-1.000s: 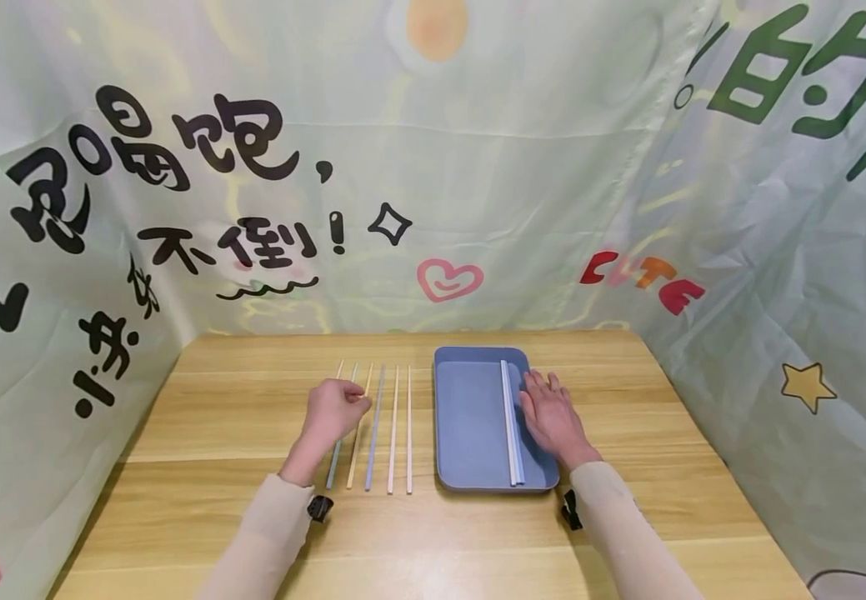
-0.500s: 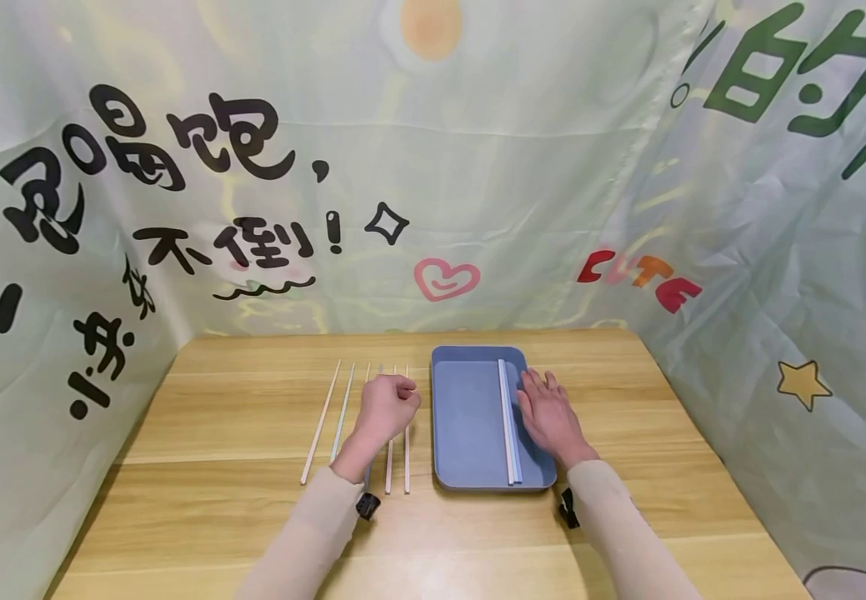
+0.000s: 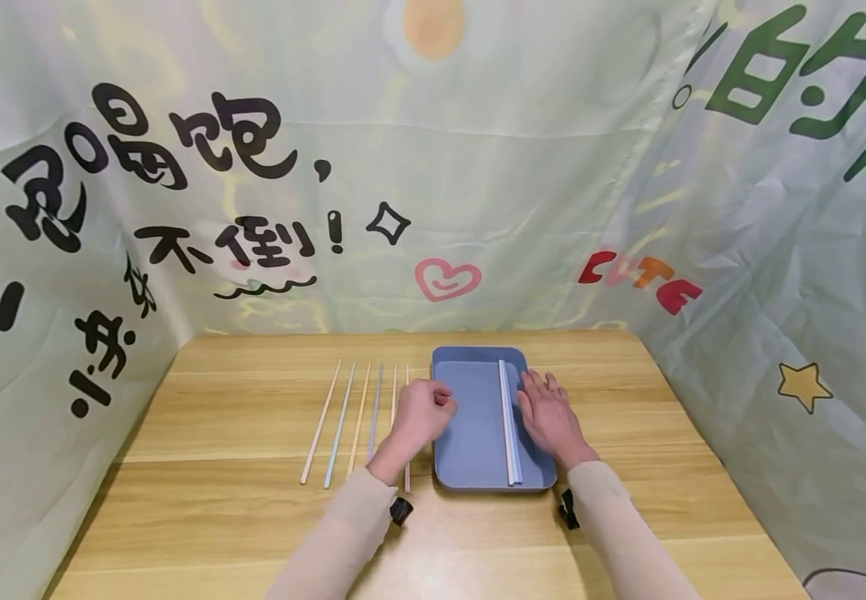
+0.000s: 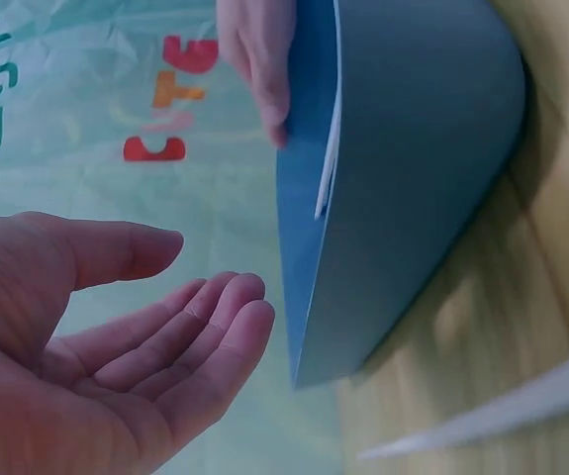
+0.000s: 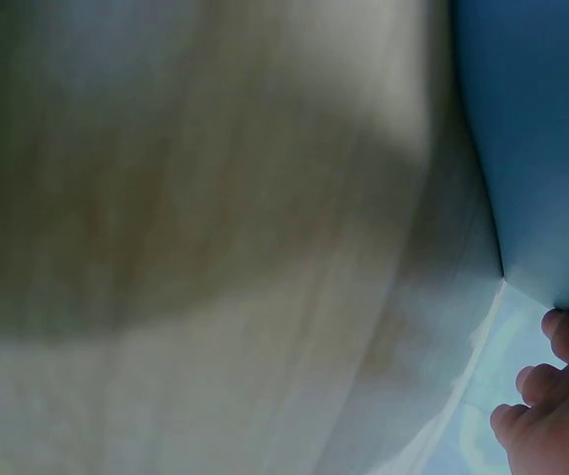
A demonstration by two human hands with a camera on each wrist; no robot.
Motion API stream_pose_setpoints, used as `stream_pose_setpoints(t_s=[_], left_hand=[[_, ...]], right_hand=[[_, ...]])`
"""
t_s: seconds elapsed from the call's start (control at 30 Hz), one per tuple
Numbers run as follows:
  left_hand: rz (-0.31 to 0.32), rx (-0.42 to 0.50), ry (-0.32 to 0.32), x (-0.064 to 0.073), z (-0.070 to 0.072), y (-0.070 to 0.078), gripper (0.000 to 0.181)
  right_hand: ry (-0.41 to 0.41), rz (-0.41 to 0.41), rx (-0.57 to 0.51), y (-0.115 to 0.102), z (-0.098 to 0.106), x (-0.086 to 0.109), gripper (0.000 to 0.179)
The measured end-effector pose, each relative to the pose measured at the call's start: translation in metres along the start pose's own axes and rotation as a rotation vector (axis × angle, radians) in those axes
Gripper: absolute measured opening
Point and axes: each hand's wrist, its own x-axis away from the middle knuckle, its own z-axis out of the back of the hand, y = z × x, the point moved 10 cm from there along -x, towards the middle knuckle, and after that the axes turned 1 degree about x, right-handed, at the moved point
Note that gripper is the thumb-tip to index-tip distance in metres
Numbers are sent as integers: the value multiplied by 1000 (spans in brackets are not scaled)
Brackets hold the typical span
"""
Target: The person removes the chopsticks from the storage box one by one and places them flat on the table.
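Observation:
My left hand (image 3: 421, 412) hovers at the left edge of the blue tray (image 3: 466, 450); in the left wrist view the fingers (image 4: 210, 361) are loosely bent, apart from the thumb, with nothing between them. Against the tray's right side rests my right hand (image 3: 554, 417), fingers extended along the rim. Inside the tray lie a pale chopstick (image 3: 506, 417) and a light-blue chopstick (image 3: 513, 433), side by side. Left of the tray several chopsticks form a spaced row: pink (image 3: 320, 422), blue (image 3: 338, 427), yellow (image 3: 360, 414), purple (image 3: 376, 408), and pale ones partly hidden by the left hand and arm.
The wooden table (image 3: 215, 433) carries the tray and the chopstick row. Printed cloth (image 3: 538, 183) hangs behind it and along both sides. Each wrist wears a small black camera, as on the left wrist camera (image 3: 400, 511).
My left hand has swept right, from above the left chopsticks over the row to the tray's left edge. My right hand stays at the tray's right side, and the chopsticks lie as before.

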Motion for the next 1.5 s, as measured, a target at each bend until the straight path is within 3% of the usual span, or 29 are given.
stream_pose_setpoints(t_s=[0.27, 0.53, 0.87, 1.3, 1.5], left_hand=[[15, 18, -44, 1, -31, 8, 17], [19, -30, -62, 0, -55, 12, 16], [92, -54, -113, 3, -90, 0, 14], [89, -52, -114, 6, -110, 1, 10], [124, -81, -118, 9, -116, -2, 22]], right_hand=[[-10, -7, 0, 1, 0, 0, 53], [-7, -15, 1, 1, 2, 0, 53], [15, -3, -1, 0, 2, 0, 52], [28, 7, -8, -1, 3, -1, 52], [22, 5, -7, -1, 2, 0, 53]])
